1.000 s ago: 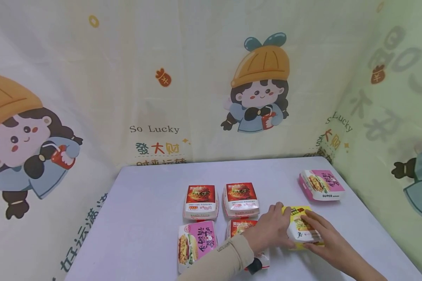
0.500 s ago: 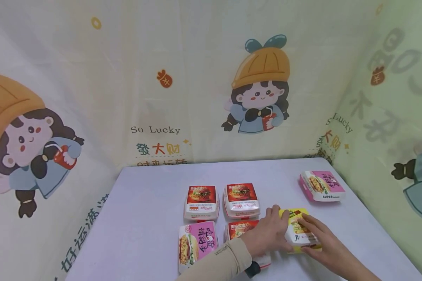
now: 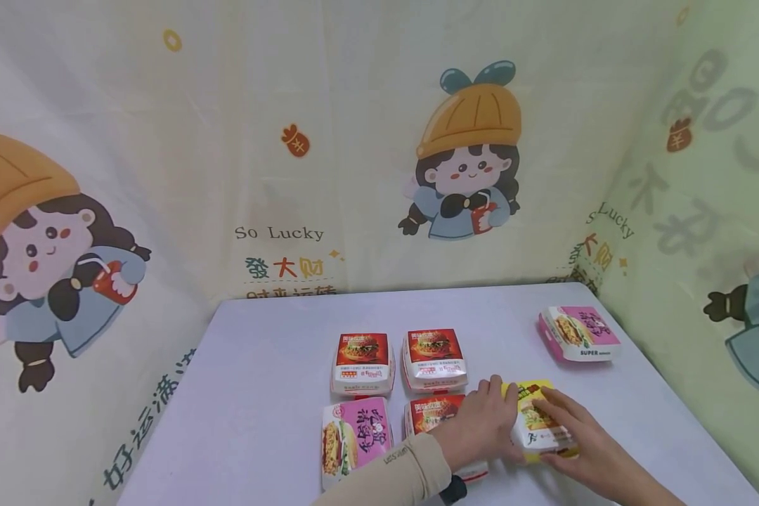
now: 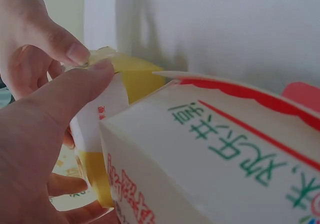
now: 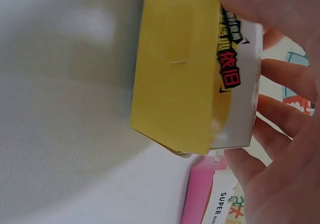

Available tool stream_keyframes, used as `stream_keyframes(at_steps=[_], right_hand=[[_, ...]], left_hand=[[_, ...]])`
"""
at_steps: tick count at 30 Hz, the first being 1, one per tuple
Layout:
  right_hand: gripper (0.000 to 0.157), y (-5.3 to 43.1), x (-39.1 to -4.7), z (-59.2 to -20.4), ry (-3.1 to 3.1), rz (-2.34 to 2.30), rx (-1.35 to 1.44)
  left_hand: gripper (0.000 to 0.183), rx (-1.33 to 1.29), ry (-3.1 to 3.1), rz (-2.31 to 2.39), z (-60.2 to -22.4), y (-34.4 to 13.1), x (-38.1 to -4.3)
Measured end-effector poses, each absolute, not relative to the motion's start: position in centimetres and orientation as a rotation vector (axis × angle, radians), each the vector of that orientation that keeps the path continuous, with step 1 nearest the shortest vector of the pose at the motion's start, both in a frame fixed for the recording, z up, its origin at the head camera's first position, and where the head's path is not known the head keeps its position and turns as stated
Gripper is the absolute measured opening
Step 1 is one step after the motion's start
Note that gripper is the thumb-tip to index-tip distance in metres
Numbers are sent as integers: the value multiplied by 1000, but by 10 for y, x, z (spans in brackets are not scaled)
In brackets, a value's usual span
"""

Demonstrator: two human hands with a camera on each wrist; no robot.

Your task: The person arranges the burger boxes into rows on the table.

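Note:
Both hands are on a yellow-and-white burger box (image 3: 537, 430) at the table's right part. My left hand (image 3: 483, 425) grips its left side; in the left wrist view the thumb lies on its near edge and the fingers curl round its side. From the right, my right hand (image 3: 591, 444) holds it, fingers over the top and thumb at the near edge. The right wrist view shows the box's yellow side flap (image 5: 175, 84) with a slot-shaped cut. Just left of it sits a red-and-white burger box (image 3: 433, 413), partly hidden by the left arm.
Two red-topped burger boxes (image 3: 362, 362) stand side by side behind, and a pink one (image 3: 354, 439) lies at front left. Another pink box (image 3: 578, 334) is near the table's right edge. Printed cloth (image 3: 354, 176) hangs round the white table (image 3: 247, 393).
The yellow box has slid a little toward me and to the left, closer to the red-and-white box, with both hands holding it. The other boxes stay where they were.

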State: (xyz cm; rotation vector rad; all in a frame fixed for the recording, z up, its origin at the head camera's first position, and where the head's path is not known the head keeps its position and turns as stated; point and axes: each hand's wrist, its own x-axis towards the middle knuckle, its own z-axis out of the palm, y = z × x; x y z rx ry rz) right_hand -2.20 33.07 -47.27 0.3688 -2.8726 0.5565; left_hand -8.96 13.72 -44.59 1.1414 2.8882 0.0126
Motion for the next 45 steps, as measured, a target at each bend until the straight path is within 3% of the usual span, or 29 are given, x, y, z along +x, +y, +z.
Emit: stream_keyframes(at_steps=[17, 33, 45], right_hand=[[71, 330, -21, -473, -2753, 480, 415], [59, 341, -34, -453, -2785, 729, 266], [68, 354, -48, -446, -2888, 751, 108]], left_hand=[[96, 1247, 2872, -35, -446, 130, -93], [99, 1237, 2830, 95, -426, 120, -126], [88, 1242, 2859, 80, -421, 127, -147]])
